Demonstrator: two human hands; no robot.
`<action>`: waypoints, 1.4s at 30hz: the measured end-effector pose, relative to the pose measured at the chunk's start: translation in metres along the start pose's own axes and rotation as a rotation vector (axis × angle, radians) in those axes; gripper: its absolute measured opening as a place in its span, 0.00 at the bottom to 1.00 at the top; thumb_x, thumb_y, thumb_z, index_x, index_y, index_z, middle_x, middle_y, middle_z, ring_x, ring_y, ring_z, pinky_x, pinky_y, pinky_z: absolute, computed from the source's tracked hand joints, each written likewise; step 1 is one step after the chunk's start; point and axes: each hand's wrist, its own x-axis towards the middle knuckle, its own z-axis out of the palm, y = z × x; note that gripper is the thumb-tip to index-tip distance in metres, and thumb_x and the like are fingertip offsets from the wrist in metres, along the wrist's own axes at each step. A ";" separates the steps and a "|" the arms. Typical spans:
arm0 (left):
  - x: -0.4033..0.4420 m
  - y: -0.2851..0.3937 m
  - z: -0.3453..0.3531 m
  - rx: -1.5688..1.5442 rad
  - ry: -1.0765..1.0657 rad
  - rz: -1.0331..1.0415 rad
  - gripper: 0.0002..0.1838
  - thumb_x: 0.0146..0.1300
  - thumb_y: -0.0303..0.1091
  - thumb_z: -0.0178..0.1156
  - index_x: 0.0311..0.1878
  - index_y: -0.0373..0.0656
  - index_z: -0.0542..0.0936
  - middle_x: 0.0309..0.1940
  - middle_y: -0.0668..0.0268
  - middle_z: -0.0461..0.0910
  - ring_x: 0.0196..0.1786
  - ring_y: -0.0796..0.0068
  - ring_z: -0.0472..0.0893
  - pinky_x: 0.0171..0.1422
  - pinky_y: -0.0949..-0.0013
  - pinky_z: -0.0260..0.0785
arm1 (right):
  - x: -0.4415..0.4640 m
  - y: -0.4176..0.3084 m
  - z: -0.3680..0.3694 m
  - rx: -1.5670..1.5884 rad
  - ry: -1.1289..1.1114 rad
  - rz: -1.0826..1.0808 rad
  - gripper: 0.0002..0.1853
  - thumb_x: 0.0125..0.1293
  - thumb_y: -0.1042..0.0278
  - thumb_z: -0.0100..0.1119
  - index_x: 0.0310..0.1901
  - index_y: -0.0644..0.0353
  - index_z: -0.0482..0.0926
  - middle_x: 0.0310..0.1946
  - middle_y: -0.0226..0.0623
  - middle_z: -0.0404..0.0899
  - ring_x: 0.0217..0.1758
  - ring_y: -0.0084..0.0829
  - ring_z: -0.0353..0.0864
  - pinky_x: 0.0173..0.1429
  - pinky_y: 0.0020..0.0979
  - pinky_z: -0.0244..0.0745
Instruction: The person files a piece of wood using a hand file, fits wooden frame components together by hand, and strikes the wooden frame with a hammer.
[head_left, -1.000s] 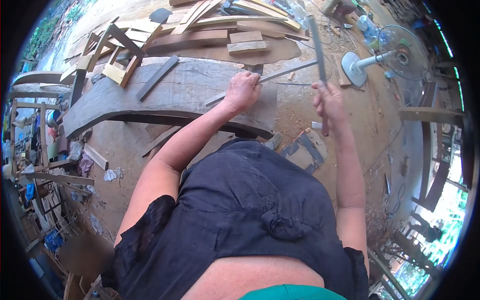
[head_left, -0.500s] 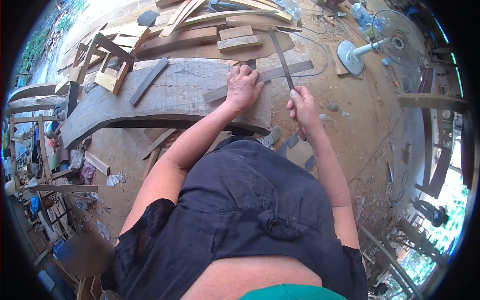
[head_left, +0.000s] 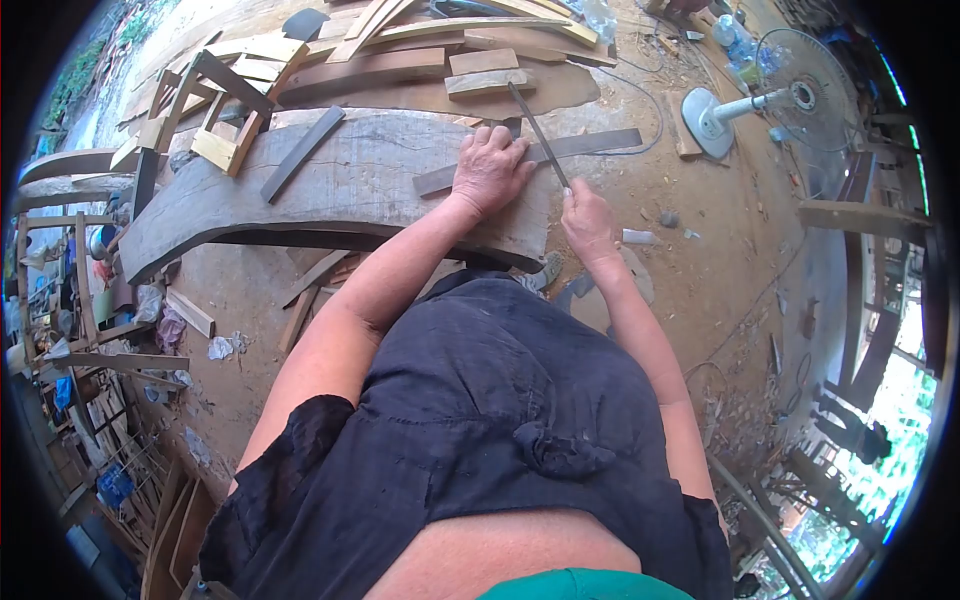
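My left hand [head_left: 488,172] presses a dark flat wooden strip [head_left: 600,143] down on a thick curved wooden slab [head_left: 370,160], fingers curled over it. The strip's right end sticks out past the slab's edge. In my closed right hand [head_left: 590,220] is a long thin dark file [head_left: 537,132], held by its lower end. The file slants up and to the left, crossing the strip just right of my left hand; whether they touch I cannot tell. Another dark wooden strip [head_left: 303,155] lies on the slab to the left.
Stacked boards [head_left: 370,72] lie beyond the slab, with a wooden frame [head_left: 225,125] at its left. A standing fan [head_left: 712,122] is at the right, near a cable [head_left: 655,110] on the ground. Wooden racks and clutter [head_left: 85,290] line the left side.
My right hand has moved left and slightly up, carrying the file toward my left hand and farther across the strip. My left hand keeps its hold on the strip. The view has shifted slightly.
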 end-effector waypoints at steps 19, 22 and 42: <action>0.006 0.003 -0.006 0.030 -0.051 -0.052 0.17 0.55 0.47 0.64 0.45 0.51 0.81 0.42 0.64 0.73 0.51 0.61 0.72 0.53 0.57 0.64 | 0.004 -0.014 -0.008 -0.093 -0.044 -0.055 0.08 0.68 0.65 0.48 0.36 0.60 0.72 0.27 0.56 0.80 0.34 0.56 0.82 0.40 0.54 0.75; 0.005 0.004 -0.005 0.028 -0.059 -0.047 0.16 0.55 0.47 0.64 0.45 0.51 0.81 0.42 0.64 0.73 0.50 0.61 0.72 0.52 0.57 0.64 | 0.004 -0.018 -0.002 -0.120 -0.045 -0.033 0.08 0.68 0.65 0.47 0.36 0.60 0.72 0.27 0.56 0.80 0.34 0.57 0.82 0.40 0.54 0.75; 0.007 0.001 -0.001 0.023 -0.047 -0.083 0.15 0.55 0.46 0.64 0.43 0.50 0.81 0.41 0.67 0.73 0.50 0.63 0.72 0.52 0.58 0.64 | -0.013 -0.010 -0.004 -0.107 -0.018 -0.073 0.05 0.67 0.69 0.47 0.34 0.60 0.69 0.23 0.56 0.78 0.32 0.57 0.81 0.37 0.55 0.73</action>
